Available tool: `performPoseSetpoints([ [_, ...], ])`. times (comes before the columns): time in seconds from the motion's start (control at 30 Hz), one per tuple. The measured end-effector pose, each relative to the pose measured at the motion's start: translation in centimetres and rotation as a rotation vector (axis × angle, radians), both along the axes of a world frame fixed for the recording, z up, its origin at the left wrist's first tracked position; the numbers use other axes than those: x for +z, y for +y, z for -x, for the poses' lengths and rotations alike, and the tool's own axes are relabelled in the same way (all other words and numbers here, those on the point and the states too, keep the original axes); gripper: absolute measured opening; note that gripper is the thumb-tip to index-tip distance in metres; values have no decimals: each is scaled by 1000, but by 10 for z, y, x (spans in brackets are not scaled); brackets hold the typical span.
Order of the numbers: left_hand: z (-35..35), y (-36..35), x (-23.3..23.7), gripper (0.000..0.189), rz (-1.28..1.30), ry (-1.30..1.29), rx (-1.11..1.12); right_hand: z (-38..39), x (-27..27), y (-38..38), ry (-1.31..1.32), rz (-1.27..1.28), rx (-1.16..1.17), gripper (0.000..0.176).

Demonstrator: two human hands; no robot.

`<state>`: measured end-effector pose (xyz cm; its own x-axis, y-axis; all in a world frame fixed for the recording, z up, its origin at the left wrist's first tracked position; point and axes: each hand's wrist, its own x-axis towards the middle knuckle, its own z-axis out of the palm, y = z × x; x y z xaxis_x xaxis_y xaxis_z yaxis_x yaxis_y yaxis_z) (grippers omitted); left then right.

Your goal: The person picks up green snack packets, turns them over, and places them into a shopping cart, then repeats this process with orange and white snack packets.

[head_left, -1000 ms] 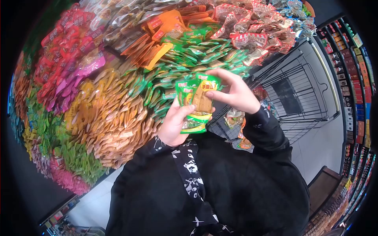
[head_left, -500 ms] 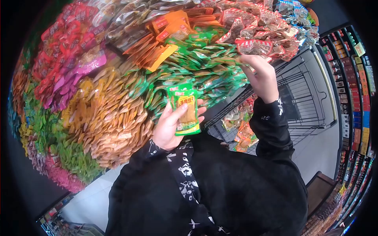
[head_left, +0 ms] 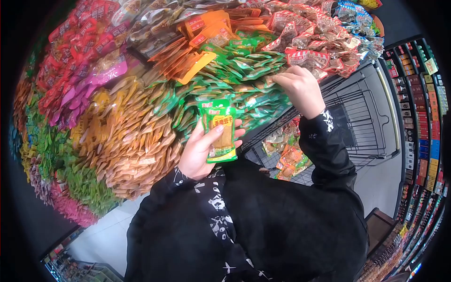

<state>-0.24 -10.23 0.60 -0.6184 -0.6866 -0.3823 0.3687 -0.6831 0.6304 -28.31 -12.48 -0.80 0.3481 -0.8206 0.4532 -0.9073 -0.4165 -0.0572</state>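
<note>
Our left hand grasps flat green-and-yellow plastic packets. Our right hand (fingers bunched; we can't tell their grip) is at heaped, glossy green plastic packets.

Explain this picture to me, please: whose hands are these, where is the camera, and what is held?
No machine here: these are a person's bare hands, seen by one camera worn on the head, looking forward and down. The left hand holds green packets. The right hand has its fingertips at the green pile; whether it grips anything is unclear. Beside that pile lie others, such as orange packets. To the right stands a cart with packets inside.
</note>
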Motion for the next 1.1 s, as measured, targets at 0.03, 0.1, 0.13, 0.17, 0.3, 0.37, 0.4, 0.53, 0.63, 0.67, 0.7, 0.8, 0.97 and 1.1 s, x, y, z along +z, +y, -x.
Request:
performPoseSetpoints([
  [0.03, 1, -1, 0, 39, 0, -1, 0, -1, -1, -3, 21, -12, -32, 20],
  [0.1, 3, -1, 0, 40, 0, 21, -22, 0, -10, -15, 3, -20, -52, 15],
  [0.13, 6, 0, 1, 40, 1, 16, -24, 1, -13, -21, 90, -67, -75, 16],
  [0.17, 9, 0, 3, 39, -12, 21, -15, 0, -14, -23, 178, -112, -96, 16],
  [0.3, 14, -1, 1, 36, 35, 8, -37, -6, -1, -12, 209, -136, -110, 17],
  [0.37, 15, -2, 3, 33, 46, -9, -42, -11, 23, 3, -47, -67, -7, 31],
  [0.4, 16, -2, 4, 33, 77, -19, -76, -18, 38, 11, -221, -102, 43, 29],
  [0.53, 19, 4, -7, 32, 152, -29, -115, -59, 50, 36, -628, -512, 223, 50],
  [0.63, 21, 3, -14, 35, 218, -61, -152, -68, 46, 40, -916, -920, 135, 52],
  [0.67, 20, 7, -12, 38, 115, 6, -146, -63, 40, 38, -916, -874, 144, 52],
  [0.7, 19, 8, -9, 42, 11, 69, -139, -57, 34, 37, -918, -829, 153, 52],
  [0.8, 21, 5, -5, 46, -14, 101, -114, -46, 32, 35, -928, -762, 99, 42],
  [0.97, 16, 3, -2, 44, -78, 40, -56, -6, 32, 19, -1258, -270, 57, 25],
  [1.1, 14, 2, -4, 43, -75, 17, -50, -6, 42, 15, -645, 26, 46, 16],
])
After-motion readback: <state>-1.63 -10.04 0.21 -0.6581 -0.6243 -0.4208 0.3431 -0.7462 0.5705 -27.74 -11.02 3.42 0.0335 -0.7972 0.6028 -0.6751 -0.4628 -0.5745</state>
